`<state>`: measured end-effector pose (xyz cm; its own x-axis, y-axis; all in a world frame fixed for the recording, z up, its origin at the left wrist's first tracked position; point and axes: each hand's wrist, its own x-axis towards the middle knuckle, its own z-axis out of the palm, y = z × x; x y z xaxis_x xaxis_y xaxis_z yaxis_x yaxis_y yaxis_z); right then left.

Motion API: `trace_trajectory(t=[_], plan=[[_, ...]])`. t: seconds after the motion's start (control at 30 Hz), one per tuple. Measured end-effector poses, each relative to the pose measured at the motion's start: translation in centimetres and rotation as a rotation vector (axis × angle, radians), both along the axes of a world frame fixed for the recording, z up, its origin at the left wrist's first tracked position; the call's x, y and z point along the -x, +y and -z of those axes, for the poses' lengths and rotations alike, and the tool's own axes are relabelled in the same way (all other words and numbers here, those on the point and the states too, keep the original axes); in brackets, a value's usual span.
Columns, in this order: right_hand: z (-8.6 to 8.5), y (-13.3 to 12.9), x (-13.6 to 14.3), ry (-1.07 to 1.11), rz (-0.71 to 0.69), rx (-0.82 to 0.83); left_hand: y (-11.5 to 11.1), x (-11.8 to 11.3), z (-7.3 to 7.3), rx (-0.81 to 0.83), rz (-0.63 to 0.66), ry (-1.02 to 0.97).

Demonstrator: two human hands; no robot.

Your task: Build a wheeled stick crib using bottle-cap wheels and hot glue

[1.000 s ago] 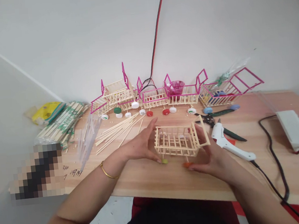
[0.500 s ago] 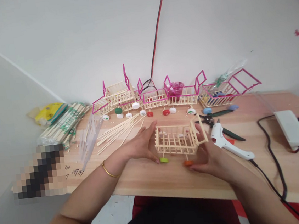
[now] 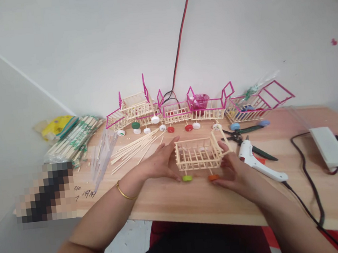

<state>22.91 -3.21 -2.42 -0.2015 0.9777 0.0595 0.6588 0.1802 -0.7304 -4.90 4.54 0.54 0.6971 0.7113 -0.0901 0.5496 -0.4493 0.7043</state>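
Note:
A small cart of pale wooden sticks (image 3: 198, 155) stands near the middle of the table, with a handle frame at its right end. Its near wheels are a green cap (image 3: 187, 178) and an orange cap (image 3: 213, 177). My left hand (image 3: 163, 161) is beside the cart's left end, fingers spread, with nothing in its grasp. On the right, my right hand (image 3: 235, 171) has its fingers around the handle end, with the thumb by the orange wheel. Its fingertips are partly hidden behind the sticks.
Behind stand several carts with magenta trim (image 3: 208, 112) and a pink cup (image 3: 200, 102). Loose sticks (image 3: 135, 148) and bagged sticks (image 3: 76, 136) lie left. At right are green-handled pliers (image 3: 264, 152), a white glue gun (image 3: 262, 167), a white power box (image 3: 332, 149) and black cables (image 3: 305, 176).
The cart's handle end has turned slightly away from me and its wheels sit a little higher in view. My right hand has shifted slightly with it; the left stays beside it.

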Motion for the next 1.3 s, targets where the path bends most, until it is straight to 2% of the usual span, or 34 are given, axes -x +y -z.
trace_trajectory(t=[0.23,0.47,0.63,1.03,1.3], plan=[[0.0,0.2,0.2,-0.048,0.045,-0.052,0.5,0.6,0.6,0.018,-0.089,-0.07],[-0.5,0.1,0.3,-0.076,0.052,-0.038,0.4,0.4,0.2,0.049,-0.122,-0.056],[-0.9,-0.1,0.4,-0.084,0.052,-0.043,0.4,0.4,0.4,0.046,-0.108,-0.068],[-0.1,0.1,0.2,-0.08,0.046,-0.012,0.4,0.3,0.4,0.029,-0.074,-0.042],[-1.0,-0.5,-0.1,-0.113,0.009,-0.008,0.5,0.4,0.6,0.017,-0.052,-0.051]])
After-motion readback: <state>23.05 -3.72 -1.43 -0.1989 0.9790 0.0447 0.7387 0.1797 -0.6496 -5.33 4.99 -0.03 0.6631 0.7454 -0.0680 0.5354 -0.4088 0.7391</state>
